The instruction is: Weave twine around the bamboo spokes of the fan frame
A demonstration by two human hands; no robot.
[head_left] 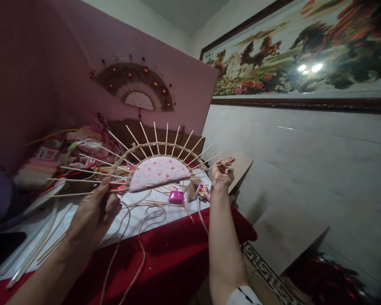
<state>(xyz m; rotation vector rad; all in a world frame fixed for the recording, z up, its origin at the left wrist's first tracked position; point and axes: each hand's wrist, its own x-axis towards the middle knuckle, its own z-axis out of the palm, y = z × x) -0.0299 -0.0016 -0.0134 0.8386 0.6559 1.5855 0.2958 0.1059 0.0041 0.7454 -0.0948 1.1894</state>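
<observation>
Held a half-round fan frame (pixel 178 147) up above the red-draped table (pixel 174 250), clear of the table's surface, padded side facing back. Gripped the frame's lower left sticks with left hand (pixel 103 199), thumb and fingers closed round them above the table's left part. Held right hand (pixel 222 173) out above the table's right end, fingers loosely bent at the frame's outermost right stick; could not tell whether pinching it or merely touching it. Saw dotted pink padding (pixel 158 173) across the frame's flat middle, pale sticks fanning outward from it, and a twine band crossing them. Let loose twine (pixel 144 255) dangle over the table's front edge. Had on the table a white sheet (pixel 178 212), with a magenta packet (pixel 177 197) and a flower-patterned piece (pixel 203 190) toward the table's right end, loose sticks (pixel 51 250) toward its left. Saw a heap of fabrics (pixel 85 144) at the table's back left. Faced a decorated fan (pixel 146 76) on a pink board (pixel 193 84) behind the table, and a framed horse picture (pixel 260 59) on the wall beyond the table's right end.
</observation>
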